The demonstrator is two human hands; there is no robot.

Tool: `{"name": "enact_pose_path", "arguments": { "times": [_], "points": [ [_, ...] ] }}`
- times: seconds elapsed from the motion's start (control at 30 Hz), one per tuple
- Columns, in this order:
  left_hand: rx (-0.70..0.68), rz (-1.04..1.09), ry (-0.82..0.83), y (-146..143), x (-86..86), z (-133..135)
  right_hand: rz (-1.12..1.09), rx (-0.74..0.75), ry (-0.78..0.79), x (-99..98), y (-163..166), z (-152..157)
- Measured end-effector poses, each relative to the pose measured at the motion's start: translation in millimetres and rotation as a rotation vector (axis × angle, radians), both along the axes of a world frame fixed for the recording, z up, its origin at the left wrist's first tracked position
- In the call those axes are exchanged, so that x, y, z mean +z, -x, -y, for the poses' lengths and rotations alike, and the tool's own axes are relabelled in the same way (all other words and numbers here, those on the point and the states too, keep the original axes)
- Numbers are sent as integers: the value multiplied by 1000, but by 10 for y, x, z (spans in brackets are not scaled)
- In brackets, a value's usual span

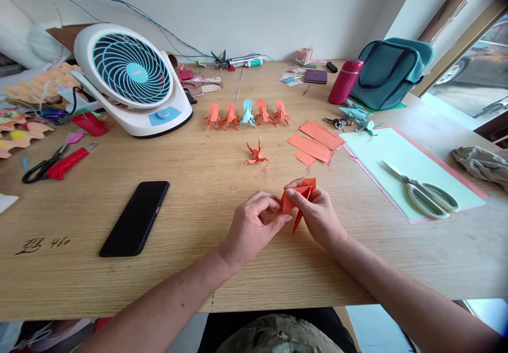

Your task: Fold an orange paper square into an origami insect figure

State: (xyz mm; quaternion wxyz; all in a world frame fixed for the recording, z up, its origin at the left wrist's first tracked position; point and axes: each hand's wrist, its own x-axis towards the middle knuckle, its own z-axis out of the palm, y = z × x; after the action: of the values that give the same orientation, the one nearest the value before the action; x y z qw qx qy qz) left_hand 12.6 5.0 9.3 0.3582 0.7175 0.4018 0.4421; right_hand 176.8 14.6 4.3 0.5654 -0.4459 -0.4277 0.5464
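Both my hands meet over the middle of the wooden table [206, 289] on a partly folded piece of orange paper [298, 198]. My left hand [252, 227] pinches its left edge between thumb and fingers. My right hand [317, 214] grips its right side, fingers curled round the folds, and a pointed flap hangs down between the hands. Just beyond lies a finished orange paper figure [256, 154]. Further back stands a row of several folded figures [246, 114], orange with one light blue.
A black phone [135, 218] lies at the left, with red-handled scissors [55, 163] and a white-and-teal fan [133, 78] behind. Orange paper strips [315, 141], a pale green sheet [377, 157] bearing scissors [426, 191], a magenta bottle [344, 80] and a teal bag [391, 70] fill the right.
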Motion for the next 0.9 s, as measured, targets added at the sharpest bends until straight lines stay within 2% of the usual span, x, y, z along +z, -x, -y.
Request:
{"name": "enact_pose_path", "arguments": {
  "times": [0.27, 0.4, 0.6, 0.9],
  "points": [
    [20, -59, -36, 4, -8, -11, 78, 20, -49, 7, 6, 17],
    [4, -107, -69, 3, -13, 23, 98, -25, -67, -23, 5, 23],
    [65, -193, -151, -6, -85, 53, 35, -189, -84, -78, -14, 9],
    [54, -143, -127, 31, -106, -29, -81, -170, -18, -63, -20, -15]
  ]
}}
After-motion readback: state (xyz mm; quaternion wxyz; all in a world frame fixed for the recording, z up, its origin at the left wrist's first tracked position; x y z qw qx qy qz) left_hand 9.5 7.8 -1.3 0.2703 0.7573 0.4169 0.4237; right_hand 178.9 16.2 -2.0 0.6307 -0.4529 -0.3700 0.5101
